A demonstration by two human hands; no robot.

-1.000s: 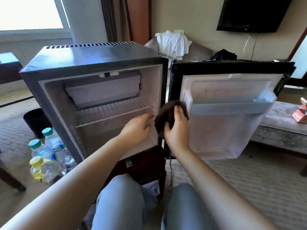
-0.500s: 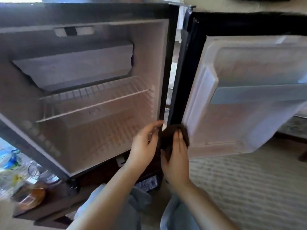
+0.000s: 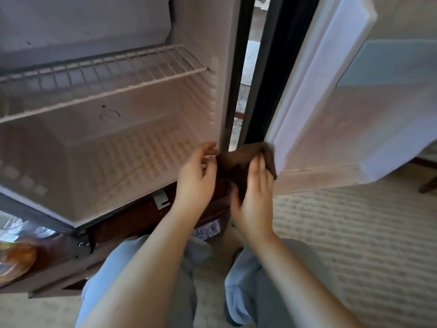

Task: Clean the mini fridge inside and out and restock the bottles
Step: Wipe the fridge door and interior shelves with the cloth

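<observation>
The mini fridge [image 3: 132, 129] stands open with nothing inside, only a white wire shelf [image 3: 106, 74] across its upper half. Its door [image 3: 343, 138] swings out to the right, white liner facing me. A dark brown cloth [image 3: 238, 162] is bunched at the bottom of the hinge gap between cabinet and door. My right hand [image 3: 254, 200] holds it from the front, fingers laid over it and thumb beneath. My left hand [image 3: 198, 176] pinches the cloth's left edge by the fridge's lower right corner. Blurred bottles [image 3: 14, 233] show at the lower left edge.
The fridge sits on a dark wooden stand [image 3: 142, 216] with a metal bracket. My knees in light jeans [image 3: 272, 280] are close in front. Pale patterned carpet [image 3: 354, 245] spreads to the right under the door. A wooden furniture leg [image 3: 428, 185] stands at the far right.
My head has dropped and moved in close to the fridge. Both hands came down with the cloth from shelf height to the bottom of the hinge side.
</observation>
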